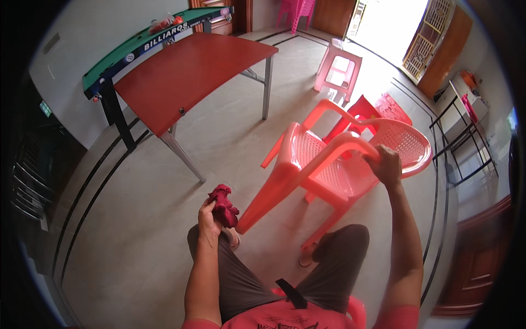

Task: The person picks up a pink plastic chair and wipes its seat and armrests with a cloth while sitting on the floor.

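A coral-pink plastic armchair (328, 164) stands right in front of me, its backrest to the right. My right hand (385, 165) is closed around one of its armrests, near where the arm meets the backrest. A crumpled dark red cloth (223, 205) is bunched in my left hand (209, 216), which hovers above my knee, close to the front leg of the chair. The fingers of the right hand are partly hidden behind the armrest.
A red-topped folding table (197, 74) and a green billiards table (123, 51) stand at the left. Beyond the armchair are a red plastic chair (363, 107) and a pink stool (339, 70). At the right is a black metal frame (468, 135).
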The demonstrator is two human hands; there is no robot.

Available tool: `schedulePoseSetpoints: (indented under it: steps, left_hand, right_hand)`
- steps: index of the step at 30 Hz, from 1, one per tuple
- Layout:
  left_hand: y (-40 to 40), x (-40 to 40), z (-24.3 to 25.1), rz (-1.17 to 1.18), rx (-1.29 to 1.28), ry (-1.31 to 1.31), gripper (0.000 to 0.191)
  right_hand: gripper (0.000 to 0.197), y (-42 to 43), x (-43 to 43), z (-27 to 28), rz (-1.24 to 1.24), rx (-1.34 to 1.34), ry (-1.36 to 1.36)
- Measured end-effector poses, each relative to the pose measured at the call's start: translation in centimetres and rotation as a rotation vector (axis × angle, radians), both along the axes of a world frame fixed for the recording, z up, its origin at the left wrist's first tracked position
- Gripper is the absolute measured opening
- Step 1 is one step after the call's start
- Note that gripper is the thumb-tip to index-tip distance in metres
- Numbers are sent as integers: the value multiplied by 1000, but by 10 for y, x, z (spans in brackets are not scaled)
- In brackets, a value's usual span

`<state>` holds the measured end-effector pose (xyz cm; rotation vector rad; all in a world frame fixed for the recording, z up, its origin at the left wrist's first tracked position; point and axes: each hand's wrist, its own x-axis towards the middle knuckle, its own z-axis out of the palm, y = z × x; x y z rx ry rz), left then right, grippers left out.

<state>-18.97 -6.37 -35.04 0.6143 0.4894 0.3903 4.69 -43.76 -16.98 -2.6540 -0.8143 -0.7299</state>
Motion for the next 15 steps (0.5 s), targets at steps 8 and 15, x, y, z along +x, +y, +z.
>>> schedulePoseSetpoints:
  steps: [8, 15]
  left_hand:
    - [-1, -4, 11, -84, 41, 10, 30]
    - [-26, 7, 13, 11, 208, -9, 25]
  right_hand:
    - [34, -8, -6, 4, -64, -6, -31]
    - [36, -8, -5, 3, -50, -29, -34]
